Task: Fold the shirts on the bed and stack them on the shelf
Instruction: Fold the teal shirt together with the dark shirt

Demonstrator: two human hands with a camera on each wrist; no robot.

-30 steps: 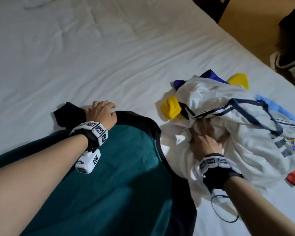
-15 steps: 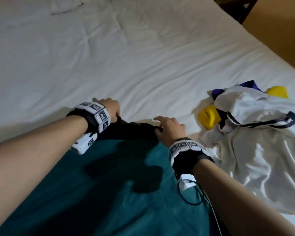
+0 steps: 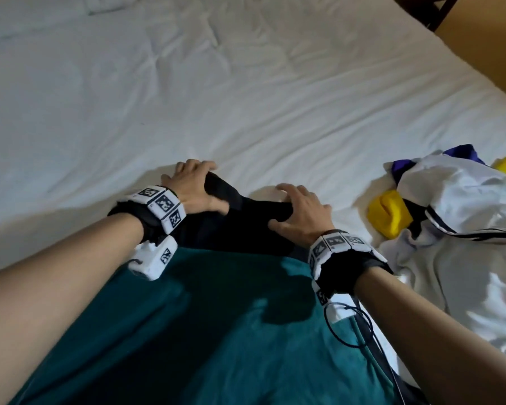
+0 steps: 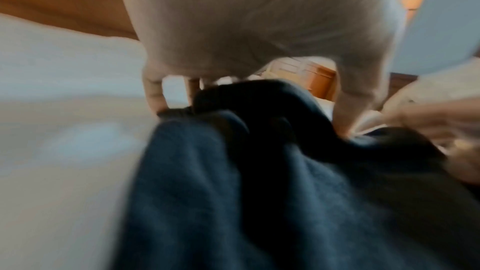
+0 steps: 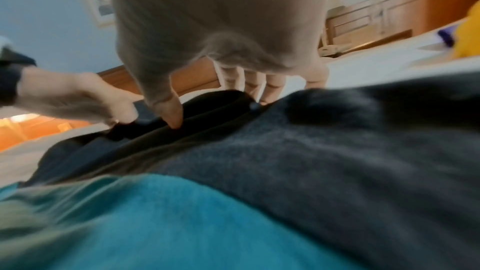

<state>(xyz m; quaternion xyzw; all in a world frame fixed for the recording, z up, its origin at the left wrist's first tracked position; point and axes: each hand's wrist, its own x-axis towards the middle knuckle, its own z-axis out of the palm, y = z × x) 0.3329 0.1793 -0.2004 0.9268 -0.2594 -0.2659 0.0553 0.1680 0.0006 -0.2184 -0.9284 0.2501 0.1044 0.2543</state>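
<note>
Head view: a teal shirt (image 3: 216, 331) with a black band (image 3: 246, 226) lies spread on the bed (image 3: 246, 83); the left hand (image 3: 192, 188) grasps the band's far left end, fingers curled over it; the right hand (image 3: 301, 214) pinches the band between thumb and fingers; a heap of white, yellow and blue shirts (image 3: 456, 217) lies to the right, just beside.

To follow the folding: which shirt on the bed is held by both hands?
The teal shirt with black trim; the white, navy-striped one lies untouched.
</note>
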